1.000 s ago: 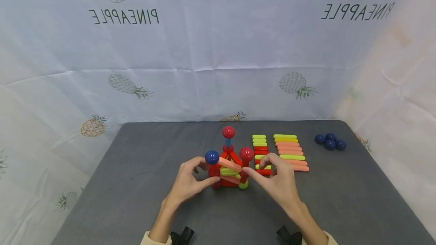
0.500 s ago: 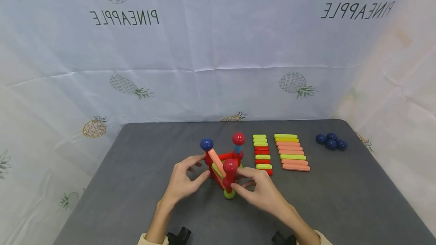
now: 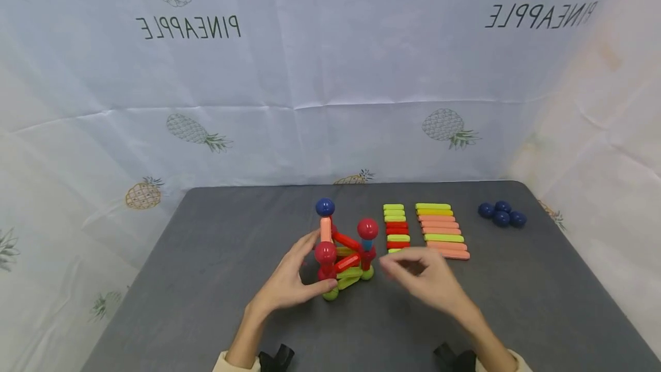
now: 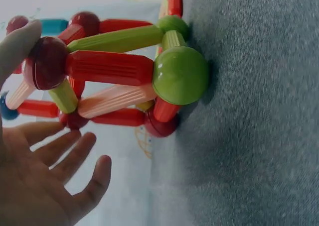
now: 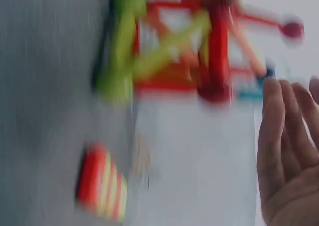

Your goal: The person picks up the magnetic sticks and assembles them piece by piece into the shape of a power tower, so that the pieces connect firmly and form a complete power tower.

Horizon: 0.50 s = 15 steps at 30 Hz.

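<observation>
The ball-and-rod frame (image 3: pixel 348 263) seemed light, stiff, best held by green balls (image 4: pixel 181 75); the left hand (image 3: pixel 289 283) loosely gripped it, the right hand (image 3: pixel 431 277) relaxed, empty.

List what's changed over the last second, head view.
The stick-and-ball frame has turned clockwise, seen from above: its blue ball went from front left to back left. The right hand let go and is now apart, to its right. Unchanged: left hand at the frame's left, loose sticks, loose blue balls.
</observation>
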### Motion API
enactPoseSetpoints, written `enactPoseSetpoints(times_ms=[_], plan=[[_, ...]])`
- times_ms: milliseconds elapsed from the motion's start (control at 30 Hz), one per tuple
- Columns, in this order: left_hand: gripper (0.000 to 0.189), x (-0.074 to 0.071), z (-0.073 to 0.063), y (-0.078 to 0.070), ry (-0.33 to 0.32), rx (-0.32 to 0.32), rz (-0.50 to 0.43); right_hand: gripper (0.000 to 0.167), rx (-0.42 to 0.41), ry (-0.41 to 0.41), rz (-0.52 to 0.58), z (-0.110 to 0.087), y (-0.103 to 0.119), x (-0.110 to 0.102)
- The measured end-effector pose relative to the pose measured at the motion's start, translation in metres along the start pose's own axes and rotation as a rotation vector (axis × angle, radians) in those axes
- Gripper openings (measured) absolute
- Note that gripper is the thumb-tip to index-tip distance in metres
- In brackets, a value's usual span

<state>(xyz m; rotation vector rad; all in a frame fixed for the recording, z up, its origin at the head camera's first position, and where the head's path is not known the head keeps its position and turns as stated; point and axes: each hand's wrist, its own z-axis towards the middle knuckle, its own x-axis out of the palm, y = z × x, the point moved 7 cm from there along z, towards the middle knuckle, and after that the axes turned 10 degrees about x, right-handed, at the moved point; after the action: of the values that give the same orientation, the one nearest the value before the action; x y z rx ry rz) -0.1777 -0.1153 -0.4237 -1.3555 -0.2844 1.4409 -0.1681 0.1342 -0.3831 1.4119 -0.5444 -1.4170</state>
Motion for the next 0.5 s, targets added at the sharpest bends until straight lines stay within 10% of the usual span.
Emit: enactPoseSetpoints(times_ms=[133, 267, 500], plan=[[0.084, 0.000, 0.002, 0.000, 0.020, 0.046, -0.025, 0.017, 0.154, -0.178, -0.370, 0.010, -0.036, -0.048], [0.076, 0.003, 0.002, 0.001, 0.051, 0.098, -0.038, 0.026, 0.304, -0.083, -0.717, 0.012, -0.076, -0.062], [0.075, 0.004, 0.004, 0.002, 0.088, 0.125, -0.045, 0.028, 0.325, 0.019, -0.768, 0.011, -0.104, -0.061]])
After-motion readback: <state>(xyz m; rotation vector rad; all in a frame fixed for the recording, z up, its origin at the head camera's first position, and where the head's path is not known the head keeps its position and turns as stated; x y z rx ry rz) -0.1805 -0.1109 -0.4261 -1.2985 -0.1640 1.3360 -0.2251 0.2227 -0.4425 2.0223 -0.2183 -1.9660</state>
